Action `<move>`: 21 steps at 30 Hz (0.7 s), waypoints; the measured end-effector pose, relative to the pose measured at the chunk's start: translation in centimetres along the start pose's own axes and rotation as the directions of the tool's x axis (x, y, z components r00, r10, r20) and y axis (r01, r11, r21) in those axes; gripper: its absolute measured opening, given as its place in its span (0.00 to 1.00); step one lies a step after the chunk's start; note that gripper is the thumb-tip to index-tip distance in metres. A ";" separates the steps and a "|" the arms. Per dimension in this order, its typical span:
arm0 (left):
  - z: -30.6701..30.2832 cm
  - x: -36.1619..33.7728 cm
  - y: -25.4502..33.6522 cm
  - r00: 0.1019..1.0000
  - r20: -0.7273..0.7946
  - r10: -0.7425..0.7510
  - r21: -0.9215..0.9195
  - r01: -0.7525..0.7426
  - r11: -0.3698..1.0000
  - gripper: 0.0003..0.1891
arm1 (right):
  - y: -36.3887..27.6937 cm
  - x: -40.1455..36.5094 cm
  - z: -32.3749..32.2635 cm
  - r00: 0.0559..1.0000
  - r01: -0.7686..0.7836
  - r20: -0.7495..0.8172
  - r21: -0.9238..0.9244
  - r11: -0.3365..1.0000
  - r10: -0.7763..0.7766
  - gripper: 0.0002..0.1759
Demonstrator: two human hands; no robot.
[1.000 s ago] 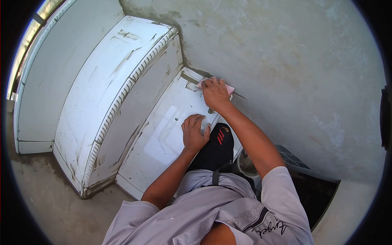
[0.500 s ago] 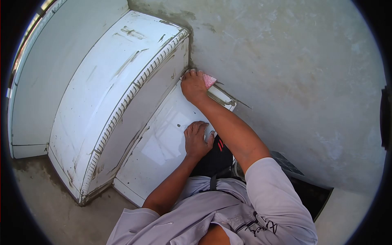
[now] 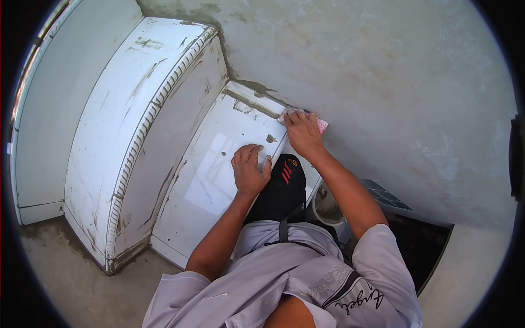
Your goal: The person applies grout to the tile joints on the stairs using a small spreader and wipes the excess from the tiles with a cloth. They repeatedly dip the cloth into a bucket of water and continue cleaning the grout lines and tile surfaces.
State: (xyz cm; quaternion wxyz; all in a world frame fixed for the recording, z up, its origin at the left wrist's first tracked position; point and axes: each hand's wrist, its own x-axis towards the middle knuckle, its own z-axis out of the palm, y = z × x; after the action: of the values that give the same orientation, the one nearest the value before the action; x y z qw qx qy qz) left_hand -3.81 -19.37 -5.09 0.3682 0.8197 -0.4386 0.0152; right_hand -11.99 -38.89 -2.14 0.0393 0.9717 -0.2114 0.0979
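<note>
My right hand (image 3: 302, 133) presses a pink sponge (image 3: 321, 124) against the far edge of a glossy white tile step (image 3: 210, 180), where it meets the grey plastered wall (image 3: 383, 71). Grey mortar smears line that joint. My left hand (image 3: 249, 168) rests flat on the tile surface, fingers spread, holding nothing. A few small mortar spots sit on the tile near it.
A taller white tiled step with a ribbed edge strip (image 3: 147, 126) rises to the left, streaked with mortar. A round bucket (image 3: 328, 208) stands by my right knee. A dark opening (image 3: 415, 251) lies at lower right. Bare concrete floor (image 3: 71, 284) is at lower left.
My right hand slid the sponge along the tile-wall joint, first left into the corner by the taller step, then back right. My left hand stayed planted on the tile.
</note>
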 end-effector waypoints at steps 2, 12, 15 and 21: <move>0.0 0.0 0.0 1.000 -0.005 0.013 0.004 -0.013 1.000 0.20 | 0.5 -1.1 1.0 0.989 -0.003 -0.145 0.001 1.000 0.003 0.17; 0.6 1.1 -0.7 0.999 -0.021 0.027 -0.025 -0.028 0.999 0.18 | 0.8 -1.0 -0.6 0.984 -0.161 -0.030 0.284 0.945 0.177 0.31; 1.5 6.1 -1.8 0.996 -0.083 -0.019 -0.025 0.017 1.000 0.17 | 0.3 -0.6 -0.5 0.969 -0.132 -0.156 0.331 0.934 0.192 0.27; 4.6 16.7 -3.6 0.989 -0.077 -0.125 0.177 0.137 0.975 0.18 | -0.8 -2.1 -0.9 0.934 -0.307 -0.020 0.464 0.831 0.356 0.36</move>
State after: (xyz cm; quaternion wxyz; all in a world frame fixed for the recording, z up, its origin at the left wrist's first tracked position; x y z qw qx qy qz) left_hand 7.70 -32.84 -4.72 0.3061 0.8762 -0.3679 0.0577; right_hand -13.69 -37.24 -1.75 -0.1949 0.8957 -0.3455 0.2007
